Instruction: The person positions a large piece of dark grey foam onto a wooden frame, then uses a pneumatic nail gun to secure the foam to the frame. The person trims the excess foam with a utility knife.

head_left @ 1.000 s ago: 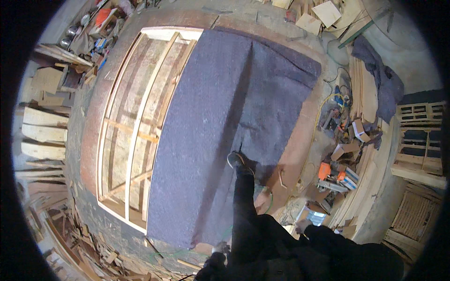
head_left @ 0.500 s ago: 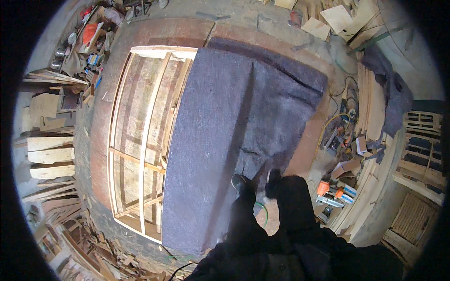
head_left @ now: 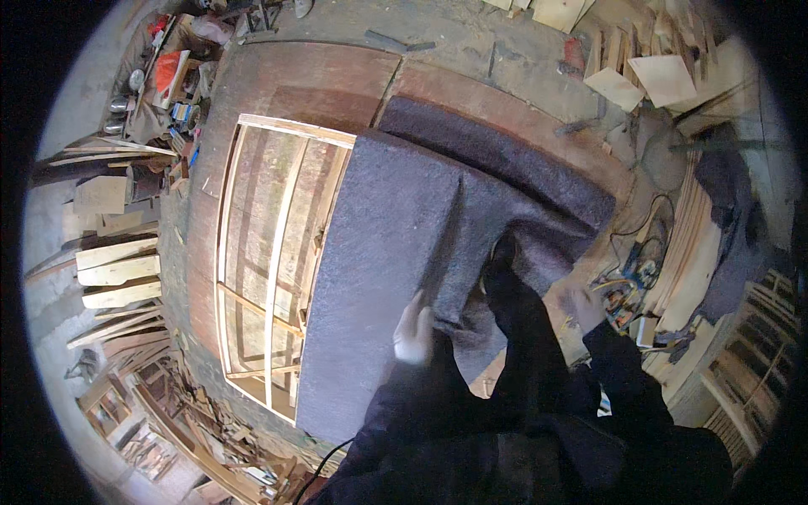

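A dark grey-purple felt-like sheet covers the right part of a long wooden frame and spills over its side in folds onto the floor boards. My left hand, pale and smeared by motion, hangs above the sheet near the frame's near right edge. Whether it touches the cloth I cannot tell. Over to the right, my right hand is also blurred, beside the sheet's right side and short of the tools. Nothing shows clearly in either hand. One dark-clad leg steps forward, its foot on the loose fold of the sheet.
Right of me lie cords and tools on the floor, with long wooden strips behind them. Light plywood panels lean at the far right. Stacked boards and scrap wood line the left side.
Both my hands have come into view. One foot has stepped forward onto the loose sheet, raising a fold. The view has shifted, and the orange tool at right no longer shows.
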The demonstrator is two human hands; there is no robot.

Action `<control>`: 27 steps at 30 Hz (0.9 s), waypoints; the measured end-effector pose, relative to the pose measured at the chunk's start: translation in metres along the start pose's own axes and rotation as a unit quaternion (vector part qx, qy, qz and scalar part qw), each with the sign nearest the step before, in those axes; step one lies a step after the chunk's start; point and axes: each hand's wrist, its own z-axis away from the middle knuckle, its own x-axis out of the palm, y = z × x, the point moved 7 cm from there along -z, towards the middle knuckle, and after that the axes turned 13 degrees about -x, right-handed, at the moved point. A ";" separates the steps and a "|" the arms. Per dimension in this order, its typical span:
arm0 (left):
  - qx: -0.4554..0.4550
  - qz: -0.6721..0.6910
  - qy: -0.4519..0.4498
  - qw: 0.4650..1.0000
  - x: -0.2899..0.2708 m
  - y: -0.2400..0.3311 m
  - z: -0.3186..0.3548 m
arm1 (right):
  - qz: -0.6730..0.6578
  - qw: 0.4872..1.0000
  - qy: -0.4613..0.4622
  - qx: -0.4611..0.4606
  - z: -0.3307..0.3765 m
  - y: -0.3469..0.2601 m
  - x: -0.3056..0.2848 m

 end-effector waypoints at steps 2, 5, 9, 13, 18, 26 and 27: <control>0.152 -0.035 -0.015 0.988 0.036 0.141 0.007 | -0.046 0.976 -0.128 -0.168 -0.039 -0.190 0.027; 0.322 0.006 -0.014 0.947 0.047 0.287 0.031 | -0.406 0.865 -0.245 -0.164 -0.009 -0.410 0.102; 0.423 -0.075 0.124 0.894 0.037 0.386 0.025 | -0.738 0.558 -0.346 0.156 -0.006 -0.541 0.173; 0.338 0.057 -0.079 0.936 0.060 0.439 -0.012 | -0.561 0.792 -0.198 -0.135 -0.115 -0.561 0.170; 0.323 0.191 -0.107 0.921 0.056 0.497 -0.123 | -0.336 0.900 -0.235 -0.148 -0.264 -0.573 0.215; 0.215 0.074 0.126 0.966 -0.076 0.556 -0.462 | -0.383 0.911 -0.115 0.097 -0.475 -0.599 0.424; 0.203 0.108 0.101 0.968 -0.088 0.569 -0.477 | -0.371 0.918 -0.104 0.100 -0.494 -0.613 0.443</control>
